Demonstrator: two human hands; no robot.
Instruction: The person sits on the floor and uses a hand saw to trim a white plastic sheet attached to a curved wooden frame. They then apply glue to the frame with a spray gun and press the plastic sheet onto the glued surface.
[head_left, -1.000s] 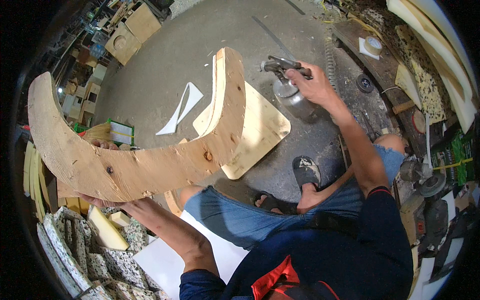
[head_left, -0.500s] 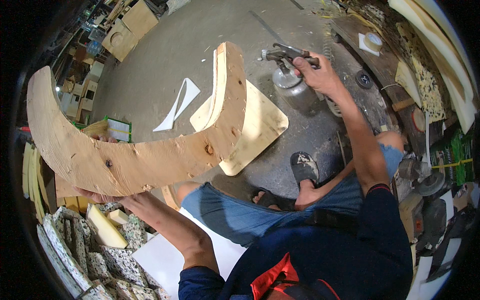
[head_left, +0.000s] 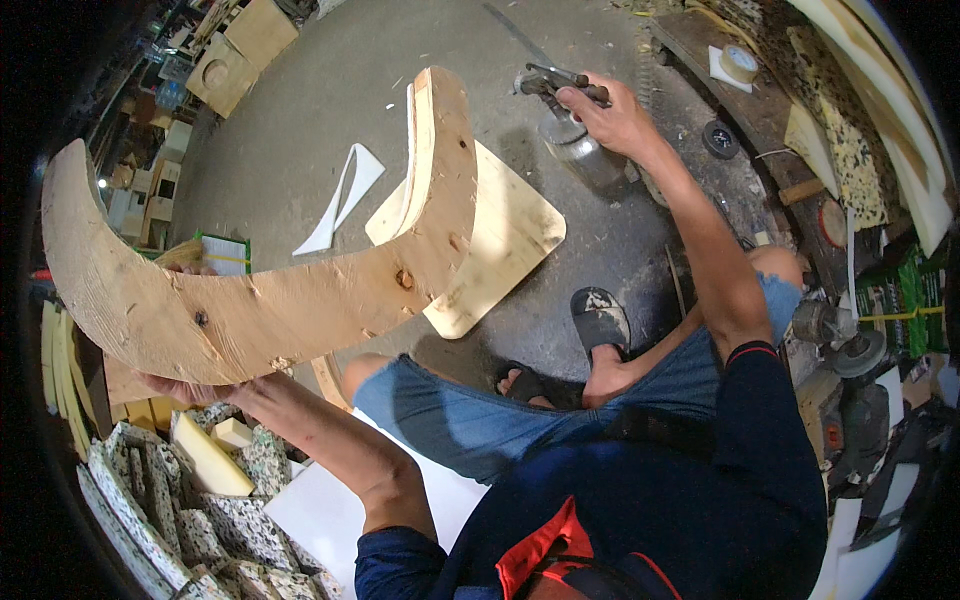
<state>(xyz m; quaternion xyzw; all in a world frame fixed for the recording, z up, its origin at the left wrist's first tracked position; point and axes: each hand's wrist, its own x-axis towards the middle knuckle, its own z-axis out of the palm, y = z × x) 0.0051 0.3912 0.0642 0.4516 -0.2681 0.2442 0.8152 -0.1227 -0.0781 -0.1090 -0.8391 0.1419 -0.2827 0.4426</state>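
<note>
Head camera view: the curved wooden piece is held up left of the pale square board, its upright right end crossing in front of the board's left part; whether the two touch cannot be told. The left hand is clamped on the wood well left of the board, part of it showing below the lower edge and fingertips over the upper one. The right hand is wrapped around the handle of a metal spray gun above and right of the board, the nozzle facing the upright end but apart from it; how hard a finger presses the trigger cannot be made out. The likeliest trouble is a twist or dip of the wood: one hand bears it toward one end, so the far end's weight could turn it in the grip and knock it on the board. Splintery patches might prick the palm if it slid. A badly aimed squeeze of the trigger could send mist past the wood onto the left hand or the white cutout left of the board. Too much tilt might spill the cup, and a slip could drop it near the sandal at the board's lower right.
</note>
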